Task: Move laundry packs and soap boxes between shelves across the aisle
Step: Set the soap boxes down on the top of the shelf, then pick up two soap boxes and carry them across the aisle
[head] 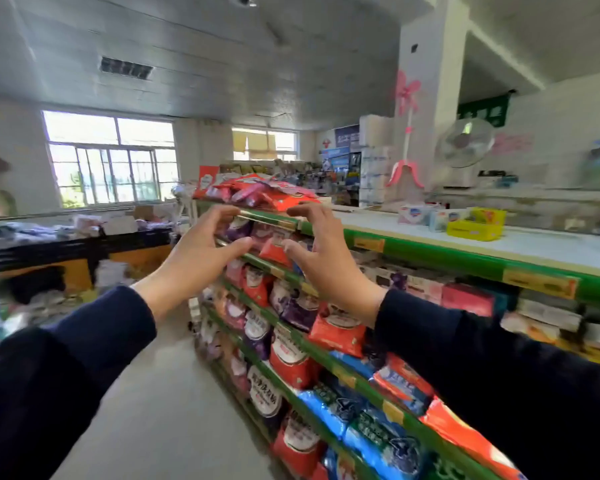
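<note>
Nearest, both dark navy sleeves (84,358) fill the lower corners, their upper arms cut off by the frame edge. The left hand (194,258) and right hand (323,261) are raised side by side with a gap between them, fingers loosely curved and spread, palms facing each other; neither holds anything.

Below and to the right of the hands, the green-edged metal shelves (430,254) run away lengthwise, from the near right toward the far middle. The shelves hold soft plastic laundry packs (291,362) in red, blue and purple, standing upright in rows along that line; the print on them is too blurred to read, and the lowest ones are cut off at the bottom edge.

Just beyond the fingertips, a heap of red and pink packs (257,194) lies on the top shelf, partly hidden by the hands.

Well right of the right hand, small pale soap boxes (414,213) and a yellow box (475,226) sit on the white shelf top.

Farther still, barred windows (111,161) glare behind the left hand.
</note>
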`<state>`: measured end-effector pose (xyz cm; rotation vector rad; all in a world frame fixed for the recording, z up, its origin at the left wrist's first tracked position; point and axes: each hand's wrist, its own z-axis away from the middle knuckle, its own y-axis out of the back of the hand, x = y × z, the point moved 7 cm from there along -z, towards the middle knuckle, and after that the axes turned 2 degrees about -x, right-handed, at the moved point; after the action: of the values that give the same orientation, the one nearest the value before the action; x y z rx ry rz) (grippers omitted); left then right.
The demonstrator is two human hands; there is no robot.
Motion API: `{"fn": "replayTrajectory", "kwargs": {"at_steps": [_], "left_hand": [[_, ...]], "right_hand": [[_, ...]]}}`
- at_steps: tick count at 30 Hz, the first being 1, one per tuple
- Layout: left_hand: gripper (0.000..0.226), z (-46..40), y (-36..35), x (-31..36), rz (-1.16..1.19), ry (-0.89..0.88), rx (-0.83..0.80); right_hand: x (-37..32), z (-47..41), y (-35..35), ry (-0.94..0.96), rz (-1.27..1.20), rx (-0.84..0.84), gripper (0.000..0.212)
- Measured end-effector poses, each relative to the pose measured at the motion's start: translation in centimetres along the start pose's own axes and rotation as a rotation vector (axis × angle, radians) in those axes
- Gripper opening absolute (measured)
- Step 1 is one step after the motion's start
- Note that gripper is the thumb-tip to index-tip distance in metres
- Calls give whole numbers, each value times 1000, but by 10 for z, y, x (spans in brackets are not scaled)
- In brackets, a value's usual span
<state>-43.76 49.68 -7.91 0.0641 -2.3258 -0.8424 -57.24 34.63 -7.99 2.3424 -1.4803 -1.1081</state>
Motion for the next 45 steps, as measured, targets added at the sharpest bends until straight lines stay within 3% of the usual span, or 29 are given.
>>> {"fn": "replayTrajectory", "kwargs": {"at_steps": [9,18,22,26,30,32,37,40,45], "left_hand": [[55,-104,-196,112,258,-185,-205],[49,-168,-311,156,262,-263,-338],[44,-210,-351,168,213,-346,-398],[44,-260,-389,181,129,-440,-442],[47,-308,-428,190,77,-511,-524],[49,-330,-448,193,54,-545,-568],[50,-373,-498,199,15,-624,-706],[58,-381,-524,208,31,-644,-791],[70,-376,-557,224,47,-689,-983]], "right_hand": [[127,6,161,-175,287,9,48],[219,-15,272,-341,384,87,41],[267,-30,313,-517,370,99,37],[312,-48,322,-672,529,7,45],[351,-65,312,-784,715,-148,38],[365,-74,306,-809,751,-174,51],[408,-76,287,-903,724,-292,77],[422,-63,283,-956,524,-260,72],[410,-47,322,-1102,395,-166,67]]}}
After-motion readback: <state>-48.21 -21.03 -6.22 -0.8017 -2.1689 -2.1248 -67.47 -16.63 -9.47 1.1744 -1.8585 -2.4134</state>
